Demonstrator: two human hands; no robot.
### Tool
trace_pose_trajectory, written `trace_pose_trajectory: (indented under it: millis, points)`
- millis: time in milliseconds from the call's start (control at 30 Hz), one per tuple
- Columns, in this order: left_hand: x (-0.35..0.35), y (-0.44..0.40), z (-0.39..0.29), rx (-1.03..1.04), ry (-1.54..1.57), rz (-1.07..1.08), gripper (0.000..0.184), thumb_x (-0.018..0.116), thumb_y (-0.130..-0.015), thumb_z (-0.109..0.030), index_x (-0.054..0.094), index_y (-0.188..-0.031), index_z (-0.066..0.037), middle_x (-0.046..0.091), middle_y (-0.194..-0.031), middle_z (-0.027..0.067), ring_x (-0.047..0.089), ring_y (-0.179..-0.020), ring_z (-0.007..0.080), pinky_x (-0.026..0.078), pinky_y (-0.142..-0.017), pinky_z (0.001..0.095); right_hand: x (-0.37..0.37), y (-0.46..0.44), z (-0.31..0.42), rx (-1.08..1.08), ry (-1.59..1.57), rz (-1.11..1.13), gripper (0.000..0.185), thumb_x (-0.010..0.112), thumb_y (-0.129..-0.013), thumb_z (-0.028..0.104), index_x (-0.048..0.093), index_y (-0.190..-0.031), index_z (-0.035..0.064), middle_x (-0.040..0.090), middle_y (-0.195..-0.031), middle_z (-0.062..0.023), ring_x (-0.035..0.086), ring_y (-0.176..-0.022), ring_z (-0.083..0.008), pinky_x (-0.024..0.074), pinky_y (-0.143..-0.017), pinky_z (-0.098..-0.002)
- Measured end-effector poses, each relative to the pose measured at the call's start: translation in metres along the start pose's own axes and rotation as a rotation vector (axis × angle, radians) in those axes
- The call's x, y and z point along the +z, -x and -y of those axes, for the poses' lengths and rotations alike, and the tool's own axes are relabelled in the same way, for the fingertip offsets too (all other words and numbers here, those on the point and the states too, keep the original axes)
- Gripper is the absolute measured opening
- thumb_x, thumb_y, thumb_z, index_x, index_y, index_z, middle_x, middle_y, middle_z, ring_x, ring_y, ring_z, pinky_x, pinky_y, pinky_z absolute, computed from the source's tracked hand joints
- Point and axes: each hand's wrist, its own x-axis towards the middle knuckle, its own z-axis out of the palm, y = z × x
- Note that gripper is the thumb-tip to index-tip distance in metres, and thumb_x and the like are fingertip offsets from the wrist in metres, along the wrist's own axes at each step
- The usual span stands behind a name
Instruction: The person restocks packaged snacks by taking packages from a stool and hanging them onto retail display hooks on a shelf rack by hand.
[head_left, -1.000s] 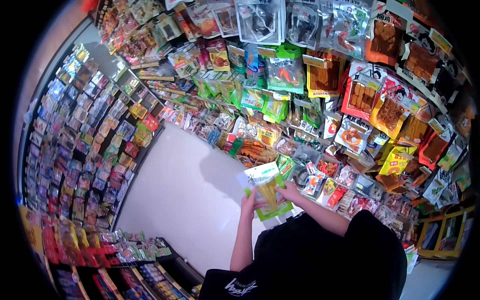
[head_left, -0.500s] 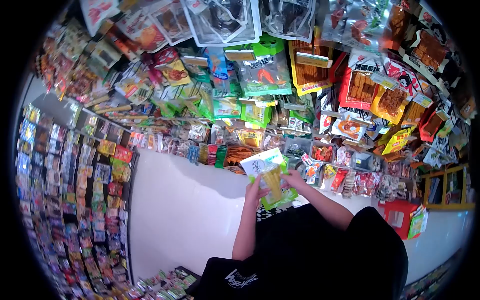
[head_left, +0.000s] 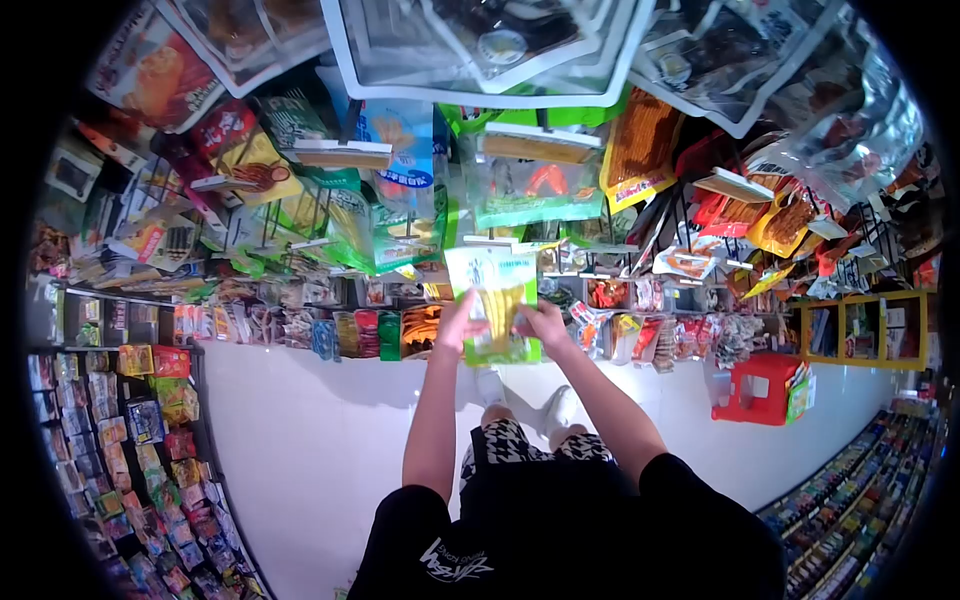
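Note:
A white and green snack packet (head_left: 505,300) with a clear window showing yellow sticks is held upright in front of me. My left hand (head_left: 461,322) grips its left edge, fingers wrapped behind it. On the opposite edge my right hand (head_left: 542,325) is closed on the same packet, thumb toward the front. Just above the packet, a green and clear bag (head_left: 540,185) hangs from the rack. A blue bag (head_left: 400,140) hangs to its left, and a yellow-edged bag (head_left: 640,150) to its right.
Large clear bags (head_left: 480,50) hang close overhead. Low bins of small packets (head_left: 390,335) line the rack's foot. A red stool (head_left: 752,388) stands on the floor at right, near a yellow-framed shelf (head_left: 865,330). Another packed shelf (head_left: 130,450) runs along the left.
My view has turned and come nearer to the rack. The packet is now more upright and further left in view, still in both hands. My legs and shoes have come into sight.

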Motion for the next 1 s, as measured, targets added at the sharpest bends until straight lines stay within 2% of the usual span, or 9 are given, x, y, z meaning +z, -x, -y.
trace_pose_trajectory:
  millis: [100, 133, 267, 400, 500, 1000]
  points:
    - [-0.006, -0.015, -0.019, 0.103, -0.041, 0.025, 0.064, 0.057, -0.084, -0.048, 0.045, -0.125, 0.001, 0.058, -0.114, 0.0132, 0.066, -0.069, 0.0184, 0.052, -0.058, 0.0272, 0.012, -0.018, 0.007, -0.08, -0.078, 0.008, 0.017, 0.059, -0.086, 0.016, 0.058, -0.096, 0.0014, 0.063, -0.083, -0.006, 0.064, -0.067, -0.0154, 0.0531, -0.06, -0.0253]
    - [-0.005, -0.018, -0.024, 0.12, -0.049, 0.017, 0.061, 0.057, -0.085, -0.046, 0.047, -0.121, 0.002, 0.06, -0.107, 0.0128, 0.065, -0.067, 0.0177, 0.051, -0.057, 0.0259, 0.013, -0.02, 0.011, -0.075, -0.066, 0.003, 0.017, 0.059, -0.087, 0.016, 0.058, -0.097, 0.0026, 0.063, -0.086, -0.0048, 0.065, -0.071, -0.0148, 0.0531, -0.064, -0.0251]
    - [-0.008, -0.026, -0.038, 0.143, -0.119, 0.074, 0.054, 0.058, -0.085, -0.044, 0.05, -0.115, 0.001, 0.063, -0.096, 0.0106, 0.066, -0.066, 0.0179, 0.05, -0.058, 0.0249, 0.017, -0.017, 0.02, -0.1, -0.131, 0.008, 0.021, 0.058, -0.088, 0.017, 0.056, -0.102, 0.0014, 0.062, -0.091, -0.0066, 0.064, -0.08, -0.017, 0.0515, -0.073, -0.0285]
    - [-0.012, -0.028, -0.043, 0.157, -0.149, 0.139, 0.048, 0.056, -0.086, -0.044, 0.052, -0.112, -0.003, 0.063, -0.091, 0.0068, 0.066, -0.066, 0.0174, 0.05, -0.058, 0.0249, 0.02, -0.019, 0.017, -0.115, -0.153, -0.054, 0.022, 0.06, -0.087, 0.018, 0.057, -0.101, 0.0015, 0.063, -0.086, -0.0059, 0.064, -0.073, -0.0158, 0.053, -0.068, -0.0275]
    - [-0.013, -0.026, -0.048, 0.165, -0.162, 0.151, 0.052, 0.055, -0.087, -0.045, 0.054, -0.109, 0.003, 0.064, -0.086, 0.0097, 0.066, -0.064, 0.0186, 0.05, -0.057, 0.0251, 0.022, -0.019, 0.018, -0.125, -0.138, -0.068, 0.022, 0.06, -0.087, 0.019, 0.057, -0.101, 0.0015, 0.063, -0.086, -0.006, 0.064, -0.072, -0.0154, 0.0526, -0.068, -0.0271]
    - [-0.014, -0.038, -0.063, 0.113, -0.172, 0.156, 0.056, 0.053, -0.087, -0.047, 0.051, -0.108, 0.004, 0.064, -0.084, 0.0115, 0.066, -0.062, 0.0199, 0.051, -0.056, 0.0271, 0.03, -0.025, 0.026, -0.157, -0.08, -0.159, 0.022, 0.062, -0.085, 0.021, 0.061, -0.097, 0.0024, 0.061, -0.074, -0.0025, 0.058, -0.058, -0.0095, 0.0481, -0.055, -0.0235]
